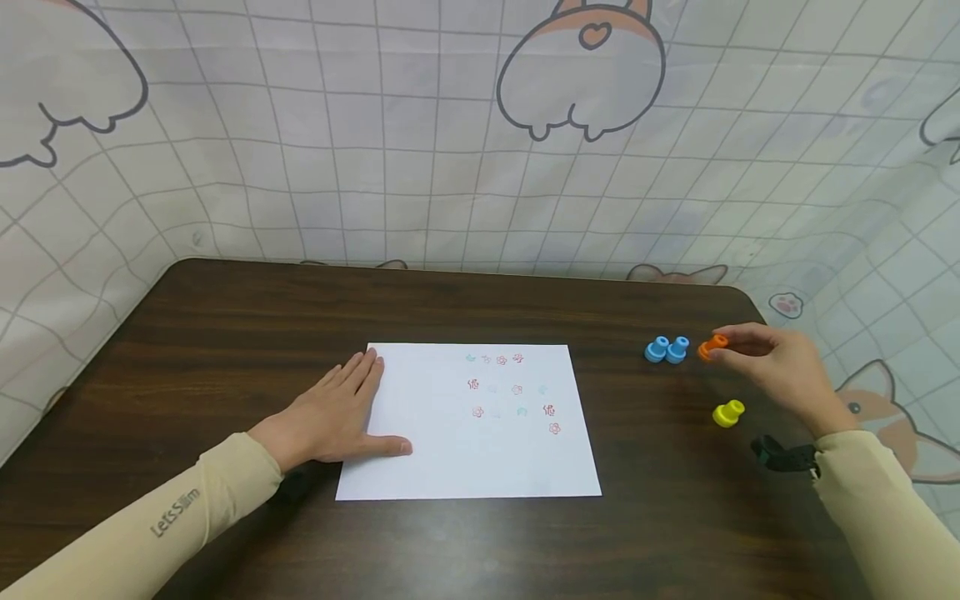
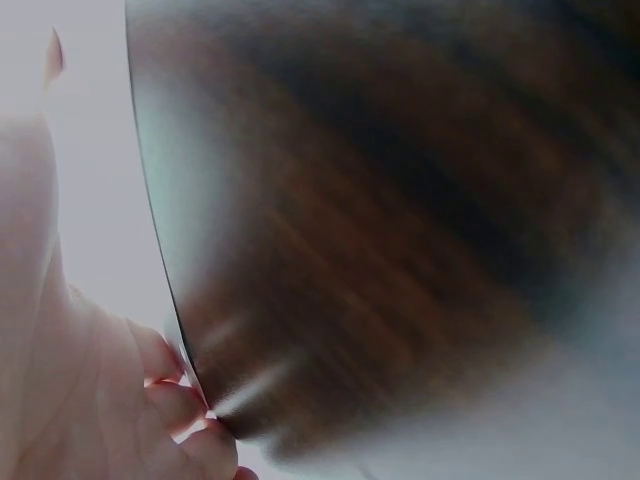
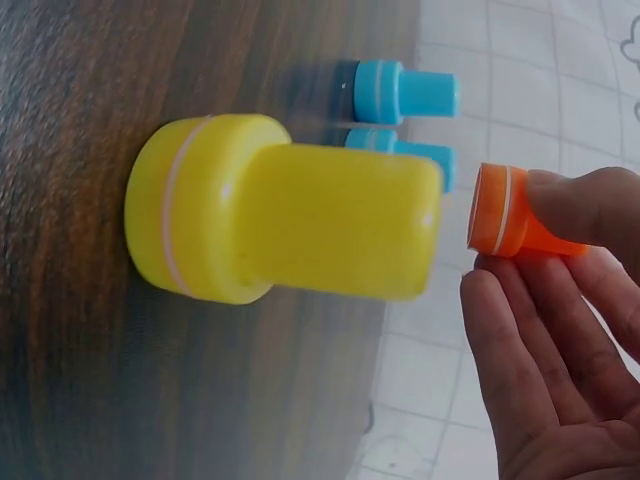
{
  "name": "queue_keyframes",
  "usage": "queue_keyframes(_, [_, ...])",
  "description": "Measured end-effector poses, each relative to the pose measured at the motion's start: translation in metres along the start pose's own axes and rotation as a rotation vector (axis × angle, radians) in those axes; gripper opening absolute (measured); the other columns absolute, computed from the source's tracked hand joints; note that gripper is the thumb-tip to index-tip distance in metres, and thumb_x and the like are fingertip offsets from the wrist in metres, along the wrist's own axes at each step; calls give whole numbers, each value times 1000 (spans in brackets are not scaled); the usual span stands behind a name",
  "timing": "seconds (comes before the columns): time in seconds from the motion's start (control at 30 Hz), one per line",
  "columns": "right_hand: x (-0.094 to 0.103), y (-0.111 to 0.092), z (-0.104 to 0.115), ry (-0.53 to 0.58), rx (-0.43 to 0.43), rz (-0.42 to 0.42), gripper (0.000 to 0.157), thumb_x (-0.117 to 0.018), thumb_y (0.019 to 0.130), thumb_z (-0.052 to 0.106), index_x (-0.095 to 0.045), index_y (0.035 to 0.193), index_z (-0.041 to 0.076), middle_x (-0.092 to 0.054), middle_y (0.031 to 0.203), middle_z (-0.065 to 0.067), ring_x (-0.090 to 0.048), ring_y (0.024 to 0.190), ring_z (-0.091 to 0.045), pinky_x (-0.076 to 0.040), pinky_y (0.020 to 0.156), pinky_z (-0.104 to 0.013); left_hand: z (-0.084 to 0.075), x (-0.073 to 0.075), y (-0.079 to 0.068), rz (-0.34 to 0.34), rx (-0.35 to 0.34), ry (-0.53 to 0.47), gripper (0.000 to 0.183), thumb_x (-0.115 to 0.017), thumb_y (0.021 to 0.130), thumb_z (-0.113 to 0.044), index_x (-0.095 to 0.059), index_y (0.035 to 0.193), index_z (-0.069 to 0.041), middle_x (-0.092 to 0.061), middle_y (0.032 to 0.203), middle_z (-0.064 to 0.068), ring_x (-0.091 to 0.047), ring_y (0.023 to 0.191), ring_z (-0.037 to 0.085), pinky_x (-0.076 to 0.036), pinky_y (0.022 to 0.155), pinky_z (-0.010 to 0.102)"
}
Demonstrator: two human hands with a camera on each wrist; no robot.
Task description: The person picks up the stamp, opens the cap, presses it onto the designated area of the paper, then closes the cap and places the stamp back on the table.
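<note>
My left hand lies flat over the left edge of a white sheet of paper, fingers straight and thumb stretched across it. Small red and blue stamped prints dot the sheet's right half. Between thumb and fingers my right hand pinches an orange stamp, raised off the table in the right wrist view. Beside it on the left stand two blue stamps. A yellow stamp stands upright below the right hand, large and close in the right wrist view.
The dark wooden table has a rounded far edge. Behind and around it hangs a white gridded curtain with cartoon animal drawings. A dark strap shows at the right wrist.
</note>
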State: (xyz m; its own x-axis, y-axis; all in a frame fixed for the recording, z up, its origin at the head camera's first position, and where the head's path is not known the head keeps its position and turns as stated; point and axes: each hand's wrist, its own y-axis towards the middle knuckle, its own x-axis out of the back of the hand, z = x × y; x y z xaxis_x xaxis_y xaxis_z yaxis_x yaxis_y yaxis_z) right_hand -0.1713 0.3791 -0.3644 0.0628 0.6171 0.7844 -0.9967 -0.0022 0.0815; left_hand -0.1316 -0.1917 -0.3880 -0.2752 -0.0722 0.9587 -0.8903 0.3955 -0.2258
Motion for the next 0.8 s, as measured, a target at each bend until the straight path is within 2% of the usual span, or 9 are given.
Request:
queue_keyframes(0.27, [3, -1, 10, -41, 29, -20, 45, -76, 94, 45, -72, 125, 12, -69, 91, 33, -61, 81, 17, -50, 69, -14, 1, -1, 1, -1, -2, 1, 127, -61, 81, -84, -21, 161, 7, -17, 171, 27, -22, 159, 47, -25, 128, 64])
queue_keyframes(0.43, [3, -2, 19, -47, 29, -23, 44, -76, 93, 44, -72, 125, 14, -77, 98, 18, -62, 82, 17, -52, 69, -14, 1, 1, 1, 1, -2, 4, 127, -61, 81, -83, -21, 161, 7, -17, 171, 27, -21, 159, 46, -24, 129, 63])
queue_keyframes(0.6, [2, -3, 25, -47, 50, -27, 40, -76, 94, 39, -72, 124, 13, -79, 104, 4, -63, 82, 16, -55, 68, -15, -1, 3, 0, 14, -2, -5, 128, -60, 81, -85, -20, 162, 6, -16, 172, 27, -21, 159, 46, -24, 129, 63])
queue_keyframes(0.8, [0, -3, 33, -37, 94, -27, 34, -77, 95, 32, -73, 123, 13, -79, 104, 0, -65, 81, 13, -57, 66, -14, -1, 3, -1, 10, -1, -4, 128, -60, 81, -85, -20, 162, 6, -16, 172, 27, -21, 159, 46, -24, 129, 63])
